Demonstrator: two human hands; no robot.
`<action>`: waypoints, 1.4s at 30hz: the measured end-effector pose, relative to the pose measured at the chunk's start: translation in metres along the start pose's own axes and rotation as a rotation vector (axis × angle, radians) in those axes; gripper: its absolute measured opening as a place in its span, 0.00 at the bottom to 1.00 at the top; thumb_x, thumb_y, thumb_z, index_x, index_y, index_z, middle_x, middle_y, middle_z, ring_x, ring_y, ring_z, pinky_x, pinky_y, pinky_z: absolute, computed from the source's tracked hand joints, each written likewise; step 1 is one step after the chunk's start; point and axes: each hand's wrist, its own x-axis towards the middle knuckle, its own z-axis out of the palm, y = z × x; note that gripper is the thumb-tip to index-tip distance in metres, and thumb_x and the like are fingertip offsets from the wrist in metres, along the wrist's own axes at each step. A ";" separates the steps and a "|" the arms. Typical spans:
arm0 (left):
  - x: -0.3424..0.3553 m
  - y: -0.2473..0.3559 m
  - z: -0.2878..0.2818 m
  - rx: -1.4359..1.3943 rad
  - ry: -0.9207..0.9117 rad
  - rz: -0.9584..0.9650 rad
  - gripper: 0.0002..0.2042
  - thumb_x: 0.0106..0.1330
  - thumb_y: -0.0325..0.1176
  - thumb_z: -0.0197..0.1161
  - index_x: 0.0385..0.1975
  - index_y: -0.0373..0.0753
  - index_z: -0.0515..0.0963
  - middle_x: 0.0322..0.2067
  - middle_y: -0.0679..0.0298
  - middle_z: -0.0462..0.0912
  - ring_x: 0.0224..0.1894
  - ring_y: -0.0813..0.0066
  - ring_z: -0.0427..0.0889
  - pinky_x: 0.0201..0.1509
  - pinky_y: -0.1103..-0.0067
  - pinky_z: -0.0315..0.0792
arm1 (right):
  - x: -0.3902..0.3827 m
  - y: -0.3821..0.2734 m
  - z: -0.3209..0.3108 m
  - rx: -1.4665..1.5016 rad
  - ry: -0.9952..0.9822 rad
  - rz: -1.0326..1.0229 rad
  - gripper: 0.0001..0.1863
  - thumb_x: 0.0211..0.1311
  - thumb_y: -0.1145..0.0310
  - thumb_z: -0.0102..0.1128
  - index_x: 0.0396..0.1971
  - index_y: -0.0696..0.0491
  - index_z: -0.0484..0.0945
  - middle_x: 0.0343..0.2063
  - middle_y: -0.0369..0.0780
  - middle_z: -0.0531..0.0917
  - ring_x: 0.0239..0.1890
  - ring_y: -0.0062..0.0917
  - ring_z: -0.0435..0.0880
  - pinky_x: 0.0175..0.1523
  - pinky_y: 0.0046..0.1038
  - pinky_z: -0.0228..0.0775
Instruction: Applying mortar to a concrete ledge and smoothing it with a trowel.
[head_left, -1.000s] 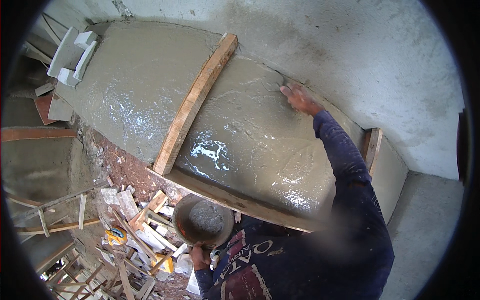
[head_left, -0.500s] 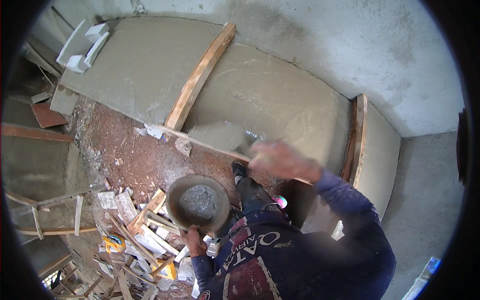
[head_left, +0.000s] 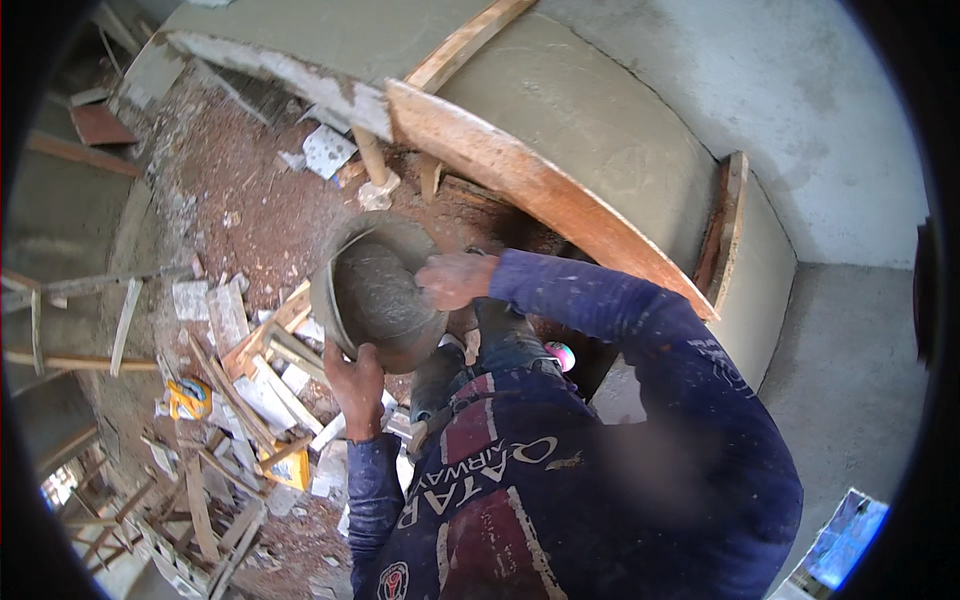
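Observation:
My left hand (head_left: 355,385) grips the near rim of a grey, mortar-smeared bucket (head_left: 325,290), which is tilted in front of my legs. Wet grey mix (head_left: 375,295) lines its inside. At the bucket's right side, my right hand (head_left: 455,280) is closed, its fingers reaching over the rim. It holds a trowel whose blade is mostly hidden inside the bucket. Beyond the bucket stretches a smooth, wet cement slab (head_left: 590,120), edged in front by a wooden board (head_left: 560,195).
A wooden batten (head_left: 465,45) crosses the slab, and another upright board (head_left: 728,225) stands farther right. A round post (head_left: 370,155) supports the edge. Scrap timber (head_left: 265,350) and rubble litter the reddish floor to my left. A plastered wall (head_left: 790,120) rises behind the slab.
My right hand has come back from the slab to the bucket with the trowel. The bucket has been raised and tilted. The view has shifted, showing more of the slab's front board.

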 end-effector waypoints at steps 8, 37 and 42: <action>-0.004 -0.021 -0.011 -0.177 -0.108 -0.084 0.21 0.52 0.22 0.54 0.50 0.29 0.69 0.40 0.57 0.79 0.41 0.71 0.77 0.44 0.77 0.72 | -0.045 -0.009 0.053 -0.039 0.362 -0.540 0.14 0.60 0.60 0.53 0.42 0.50 0.78 0.43 0.50 0.79 0.47 0.40 0.78 0.50 0.38 0.70; -0.027 0.002 0.119 -0.496 0.241 -0.666 0.28 0.50 0.19 0.52 0.56 0.37 0.64 0.46 0.53 0.74 0.40 0.55 0.79 0.37 0.61 0.81 | -0.196 0.374 -0.263 1.266 0.357 0.615 0.16 0.67 0.55 0.52 0.33 0.55 0.75 0.19 0.32 0.74 0.15 0.13 0.71 0.19 0.17 0.65; -0.040 0.012 0.127 -0.571 0.240 -0.696 0.27 0.52 0.19 0.50 0.56 0.38 0.63 0.47 0.51 0.73 0.44 0.52 0.79 0.38 0.58 0.81 | -0.196 0.361 -0.260 1.070 0.322 0.503 0.20 0.66 0.51 0.50 0.37 0.56 0.74 0.21 0.34 0.74 0.17 0.16 0.72 0.21 0.21 0.66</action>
